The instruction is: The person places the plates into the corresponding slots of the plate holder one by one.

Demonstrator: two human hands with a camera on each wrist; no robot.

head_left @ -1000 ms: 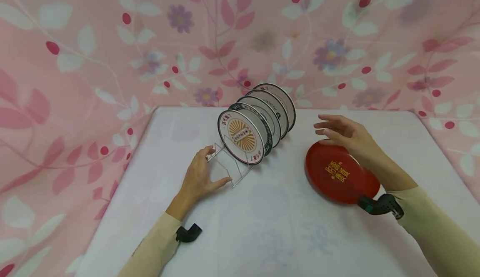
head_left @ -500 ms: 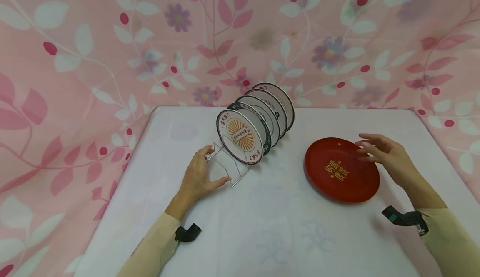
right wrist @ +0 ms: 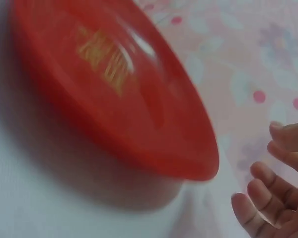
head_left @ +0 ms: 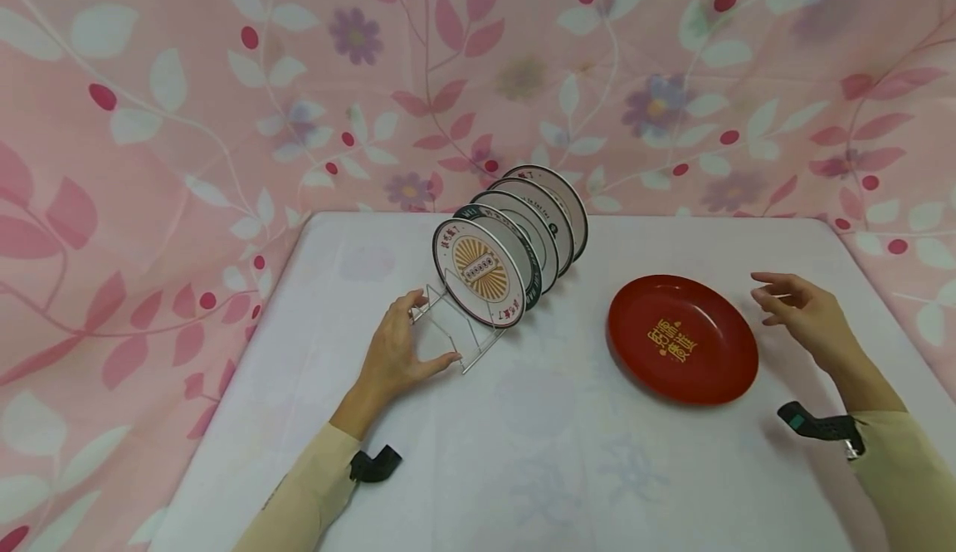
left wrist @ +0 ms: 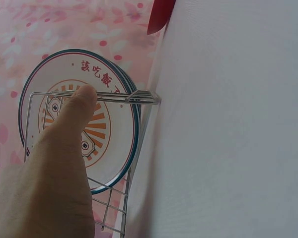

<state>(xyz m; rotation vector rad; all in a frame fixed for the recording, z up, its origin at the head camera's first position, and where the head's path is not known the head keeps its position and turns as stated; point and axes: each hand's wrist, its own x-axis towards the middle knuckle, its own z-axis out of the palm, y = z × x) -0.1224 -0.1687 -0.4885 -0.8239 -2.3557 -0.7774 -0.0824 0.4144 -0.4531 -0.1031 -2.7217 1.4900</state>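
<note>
A wire plate rack stands left of the table's middle, with several white, dark-rimmed plates upright in it. My left hand grips the rack's near end, thumb on one side and fingers on the other. From the left wrist view, the thumb lies over the top wires in front of the nearest plate; the other fingers are hidden there. A red plate with gold characters lies on the right of the table. Just right of its rim, my right hand hovers with loosely bent fingers, holding nothing.
Under everything is a table with a white cloth. A pink floral curtain hangs right behind its back edge and along the left side. A black wrist camera is strapped to each sleeve.
My right hand has moved right, from over the red plate's far edge to beside it, apart from the plate. The left hand, the rack and the plates stay where they were.
</note>
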